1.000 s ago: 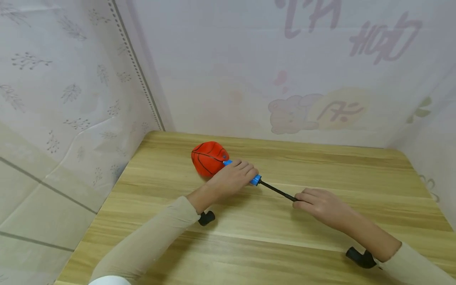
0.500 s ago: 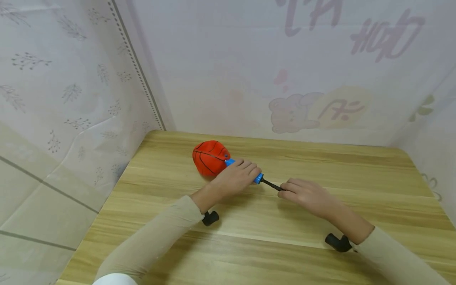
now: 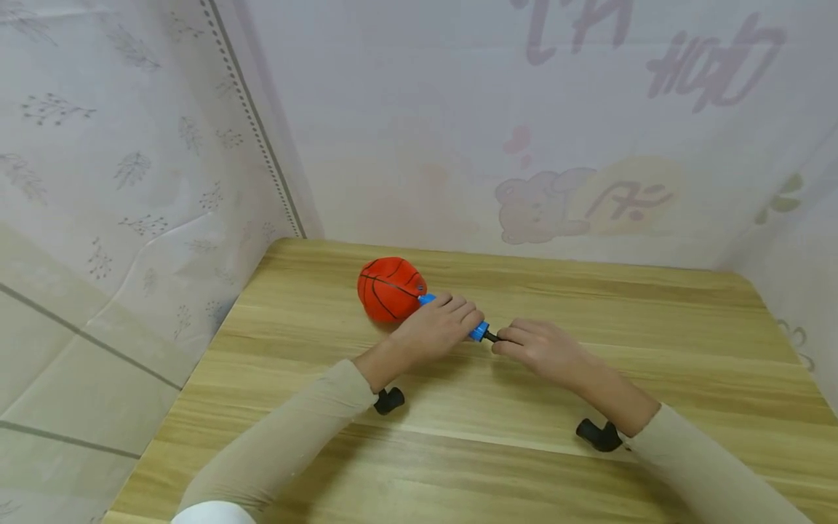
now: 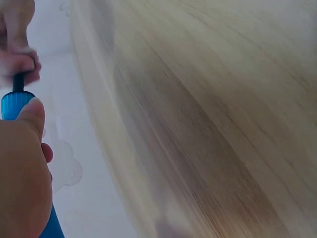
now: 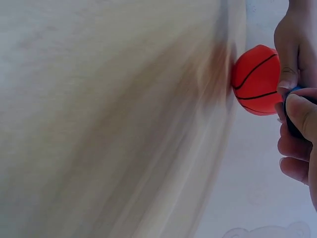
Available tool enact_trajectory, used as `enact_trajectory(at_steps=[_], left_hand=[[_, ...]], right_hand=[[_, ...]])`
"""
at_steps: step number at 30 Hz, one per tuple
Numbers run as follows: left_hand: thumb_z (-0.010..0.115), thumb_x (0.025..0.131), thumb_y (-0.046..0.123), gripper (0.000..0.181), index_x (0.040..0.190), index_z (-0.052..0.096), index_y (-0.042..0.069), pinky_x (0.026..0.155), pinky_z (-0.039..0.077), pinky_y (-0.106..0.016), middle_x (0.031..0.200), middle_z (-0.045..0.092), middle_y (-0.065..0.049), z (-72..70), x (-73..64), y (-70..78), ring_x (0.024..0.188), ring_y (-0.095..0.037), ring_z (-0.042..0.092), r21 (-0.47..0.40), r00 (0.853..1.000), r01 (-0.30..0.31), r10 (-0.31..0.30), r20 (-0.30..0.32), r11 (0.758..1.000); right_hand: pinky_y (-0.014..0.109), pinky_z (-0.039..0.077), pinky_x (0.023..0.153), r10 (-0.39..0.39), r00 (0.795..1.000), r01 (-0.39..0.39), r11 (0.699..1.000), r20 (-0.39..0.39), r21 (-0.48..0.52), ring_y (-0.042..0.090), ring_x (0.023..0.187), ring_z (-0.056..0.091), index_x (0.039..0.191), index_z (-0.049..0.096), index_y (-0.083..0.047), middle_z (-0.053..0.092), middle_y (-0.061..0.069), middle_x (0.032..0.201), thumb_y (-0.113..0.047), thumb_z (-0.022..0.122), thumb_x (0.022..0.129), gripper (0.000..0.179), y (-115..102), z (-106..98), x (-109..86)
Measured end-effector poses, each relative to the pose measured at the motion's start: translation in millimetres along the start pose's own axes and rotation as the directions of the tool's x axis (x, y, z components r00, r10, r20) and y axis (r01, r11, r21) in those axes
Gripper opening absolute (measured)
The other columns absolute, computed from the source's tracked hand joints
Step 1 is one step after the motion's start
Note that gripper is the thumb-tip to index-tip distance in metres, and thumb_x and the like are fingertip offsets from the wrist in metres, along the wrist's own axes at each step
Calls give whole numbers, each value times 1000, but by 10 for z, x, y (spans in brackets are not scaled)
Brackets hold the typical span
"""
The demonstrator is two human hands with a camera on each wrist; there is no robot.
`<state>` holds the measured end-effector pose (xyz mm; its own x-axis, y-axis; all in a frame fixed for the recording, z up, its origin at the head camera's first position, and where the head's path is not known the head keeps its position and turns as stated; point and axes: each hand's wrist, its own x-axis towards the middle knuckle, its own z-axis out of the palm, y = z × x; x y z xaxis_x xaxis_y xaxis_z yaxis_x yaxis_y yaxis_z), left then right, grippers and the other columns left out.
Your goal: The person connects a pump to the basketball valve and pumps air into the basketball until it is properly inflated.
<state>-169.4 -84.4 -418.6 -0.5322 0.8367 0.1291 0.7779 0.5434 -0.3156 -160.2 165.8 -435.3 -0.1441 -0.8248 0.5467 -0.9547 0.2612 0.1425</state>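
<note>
A small red toy basketball (image 3: 388, 290) with black lines lies toward the back left of the table, its surface a little dented. The blue barrel of a hand pump (image 3: 480, 331) points at it, one end against the ball's right side. My left hand (image 3: 435, 327) grips the barrel, covering most of it. At the pump's other end my right hand (image 3: 540, 351) holds the black handle (image 5: 292, 119), fingers curled round it. Only a short piece of black rod (image 4: 18, 83) shows between the hands. Any needle going into the ball is too small to make out.
The wooden table (image 3: 419, 473) reaches back to a printed curtain (image 3: 406, 145), with another curtain (image 3: 131, 218) on the left. A black wrist-worn piece (image 3: 389, 401) hangs under the left wrist and another black piece (image 3: 599, 435) under the right.
My right hand has moved left and slightly up, pushing the black rod into the blue barrel. The ball looks rounder and has shifted slightly right; my left hand keeps its grip.
</note>
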Motion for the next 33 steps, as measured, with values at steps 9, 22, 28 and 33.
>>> enact_trajectory(at_steps=[9, 22, 28, 33], left_hand=[[52, 108, 25, 25, 130, 53, 12, 103, 43, -33, 121, 58, 1, -29, -42, -52, 115, -17, 53, -1, 999, -12, 12, 34, 1000], [51, 108, 25, 27, 131, 51, 10, 102, 42, -33, 121, 57, -1, -17, -31, -40, 115, -18, 53, -2, 1000, -5, 5, 18, 1000], [49, 109, 28, 27, 130, 52, 12, 101, 41, -32, 120, 56, 0, -31, -26, -20, 114, -17, 52, 14, 1000, 11, -12, 25, 1000], [48, 109, 32, 28, 128, 53, 12, 99, 42, -32, 118, 57, 1, -37, -28, -13, 112, -16, 52, 32, 1000, 18, -19, 17, 999]], right_hand=[[26, 54, 68, -5, 1000, 5, 1000, -3, -9, 16, 80, 61, 99, 68, -7, 66, 3, 96, -16, 29, 113, 43, -134, -233, -384], [27, 55, 70, 12, 999, -11, 1000, 36, -12, 16, 84, 63, 100, 69, -8, 68, 4, 99, -15, 28, 113, 43, -160, -314, -475], [26, 54, 70, 23, 998, -23, 1000, 60, -5, 15, 83, 61, 100, 69, -9, 66, 2, 97, -18, 26, 114, 46, -88, -191, -263], [24, 53, 69, 8, 999, -6, 999, 47, -36, 15, 82, 61, 100, 69, -8, 67, 2, 97, -12, 38, 111, 33, -34, -87, -60]])
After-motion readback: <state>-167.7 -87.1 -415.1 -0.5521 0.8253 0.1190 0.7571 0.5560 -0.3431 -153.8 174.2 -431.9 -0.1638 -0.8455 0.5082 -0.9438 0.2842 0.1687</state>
